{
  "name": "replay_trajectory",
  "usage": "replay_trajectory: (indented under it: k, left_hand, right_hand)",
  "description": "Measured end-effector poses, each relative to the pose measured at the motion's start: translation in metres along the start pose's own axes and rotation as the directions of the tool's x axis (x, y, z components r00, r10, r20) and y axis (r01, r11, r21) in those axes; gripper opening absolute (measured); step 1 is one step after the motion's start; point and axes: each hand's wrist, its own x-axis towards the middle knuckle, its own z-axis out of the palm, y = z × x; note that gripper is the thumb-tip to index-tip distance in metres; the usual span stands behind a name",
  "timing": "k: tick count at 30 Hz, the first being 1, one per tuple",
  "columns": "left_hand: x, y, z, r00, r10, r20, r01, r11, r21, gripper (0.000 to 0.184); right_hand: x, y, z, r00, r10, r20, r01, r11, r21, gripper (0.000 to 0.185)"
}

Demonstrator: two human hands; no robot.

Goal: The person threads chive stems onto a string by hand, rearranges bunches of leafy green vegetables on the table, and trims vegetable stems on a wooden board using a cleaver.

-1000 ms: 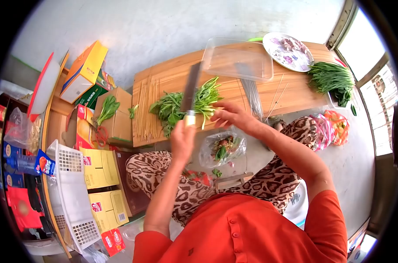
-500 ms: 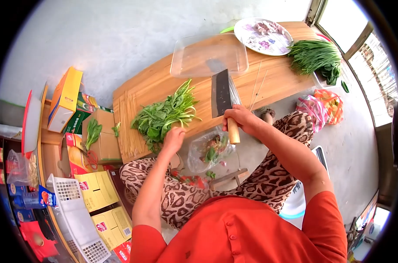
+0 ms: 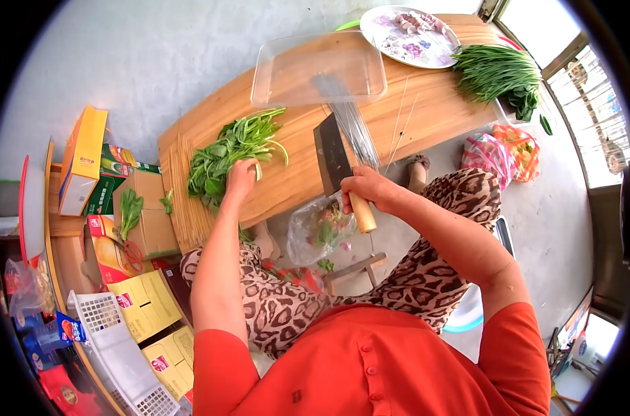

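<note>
My right hand (image 3: pixel 370 188) is wrapped round the wooden handle (image 3: pixel 363 213) of a cleaver. The cleaver's broad dark blade (image 3: pixel 331 154) points away from me, over the near edge of the wooden table. At the left, my left hand (image 3: pixel 241 180) closes on the stem side of a bunch of leafy greens (image 3: pixel 225 152), which lies on the tabletop. Some fingers are hidden among the stems. Thin metal skewers (image 3: pixel 355 132) lie beside the blade, running towards a clear plastic tray (image 3: pixel 318 97). Bamboo skewers (image 3: pixel 179 201) lie left of the greens.
On the table (image 3: pixel 436 97), a floral plate (image 3: pixel 415 55) holds pieces of meat, beside a bundle of chives (image 3: pixel 492 69). Below its edge are a plastic bag (image 3: pixel 311 236) and a small wooden stool (image 3: pixel 356 270). Boxes (image 3: pixel 145 305) and a white basket (image 3: pixel 117 353) stand left.
The view has shifted, so the table sits higher and further left. My left hand has moved forward and left, closer into the greens. The cleaver has tilted slightly, showing more metal skewers.
</note>
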Motion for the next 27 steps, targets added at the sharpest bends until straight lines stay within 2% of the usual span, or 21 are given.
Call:
replay_trajectory:
  k: [3,5,7,12,14,15,17,18,19,21,23,25,27]
  left_hand:
    - [-0.003,0.008,-0.004,0.999,-0.024,0.029,0.024,1.0,0.0,0.025]
    - [-0.017,0.024,-0.005,1.0,-0.009,0.013,0.008,0.997,0.073,0.024]
    - [-0.031,0.037,-0.007,0.988,0.154,0.012,-0.151,0.948,0.278,0.025]
    - [-0.035,0.042,-0.009,0.982,0.184,0.034,-0.185,0.923,0.338,0.028]
    - [-0.038,0.053,-0.01,0.998,0.066,-0.024,-0.058,0.968,0.244,0.022]
    - [-0.036,0.052,-0.013,0.997,0.07,-0.022,-0.062,0.967,0.248,0.022]
    - [-0.028,0.049,-0.018,0.954,0.095,-0.284,-0.108,0.994,-0.031,0.013]
    - [-0.026,0.056,-0.028,0.934,-0.003,-0.358,-0.075,0.976,-0.203,0.01]
    - [-0.025,0.058,-0.042,0.928,-0.015,-0.371,-0.091,0.96,-0.265,0.013]
    - [-0.025,0.07,-0.071,0.922,-0.136,-0.364,-0.127,0.779,-0.614,0.009]
    - [-0.03,0.084,-0.095,0.885,-0.143,-0.443,-0.251,0.655,-0.713,0.011]
    - [-0.044,0.099,-0.108,0.88,-0.153,-0.449,-0.259,0.638,-0.725,0.017]
    - [-0.056,0.101,-0.108,0.953,-0.151,-0.261,-0.105,0.643,-0.759,0.024]
  right_hand:
    - [0.003,0.0,-0.003,0.998,-0.015,0.057,0.017,0.999,-0.037,0.011]
    - [0.001,0.0,-0.002,0.998,-0.023,0.054,0.025,0.999,-0.025,0.01]
    - [-0.001,0.001,-0.001,0.996,-0.07,0.055,0.071,0.997,-0.02,0.011]
    - [0.0,0.006,-0.001,0.998,-0.037,0.054,0.04,0.998,-0.053,0.011]
    - [-0.001,0.006,-0.002,0.998,-0.021,0.058,0.025,0.997,-0.066,0.011]
    - [-0.002,0.007,-0.003,0.997,-0.031,0.071,0.036,0.997,-0.071,0.011]
    - [-0.004,0.008,-0.004,0.996,-0.042,0.082,0.048,0.996,-0.071,0.012]
    - [-0.006,0.007,-0.004,0.996,-0.044,0.079,0.05,0.995,-0.086,0.011]
    - [-0.006,0.007,-0.003,0.996,-0.045,0.078,0.053,0.993,-0.102,0.011]
    - [-0.007,0.007,-0.001,0.996,-0.049,0.078,0.057,0.992,-0.109,0.011]
    - [-0.008,0.008,0.0,0.996,-0.052,0.075,0.061,0.992,-0.114,0.01]
    - [-0.008,0.011,-0.001,0.988,-0.098,0.115,0.113,0.985,-0.128,0.01]
    - [-0.011,0.012,0.0,0.983,-0.126,0.13,0.145,0.979,-0.145,0.011]
